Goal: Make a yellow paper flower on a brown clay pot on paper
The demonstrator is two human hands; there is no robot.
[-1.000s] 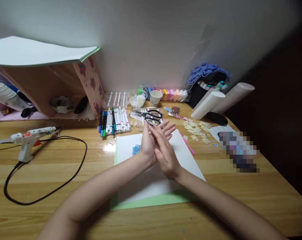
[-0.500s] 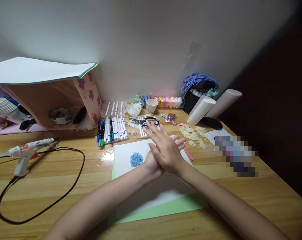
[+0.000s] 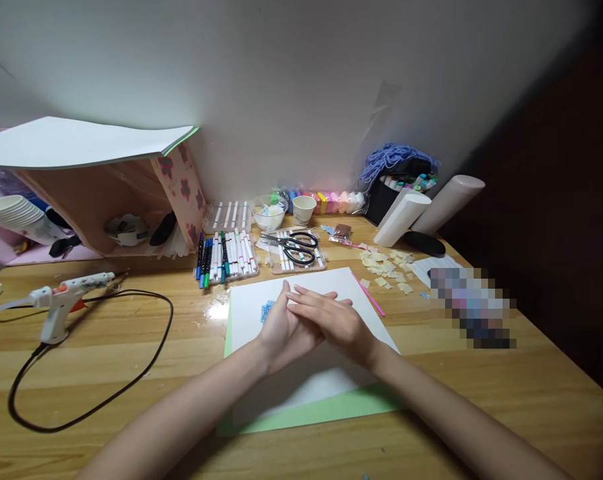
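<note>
Right hand (image 3: 342, 325) laid across palm of left hand (image 3: 284, 340); anything in grip hidden, can't tell. Blue bits (image 3: 266, 311) already heaped on white sheet (image 3: 246, 300), just beyond left wrist-thumb side; palm-to-palm work looks unfinished, remainder unclear.

1. White glue gun (image 3: 60, 303) chilling on the left of the surface (image 3: 541, 393), black cord (image 3: 171, 310) in a big loop.
2. Scissors (image 3: 284, 242) just lying across a marker case (image 3: 304, 268) lol.
3. Paper cup (image 3: 305, 211) right beside a clear bowl (image 3: 268, 219).
4. Black holder (image 3: 378, 203) stuffed with markers (image 3: 421, 181), blue string (image 3: 394, 157) heaped on top.
5. Cream scraps (image 3: 379, 263) scattered everywhere on the right, tbh.
</note>
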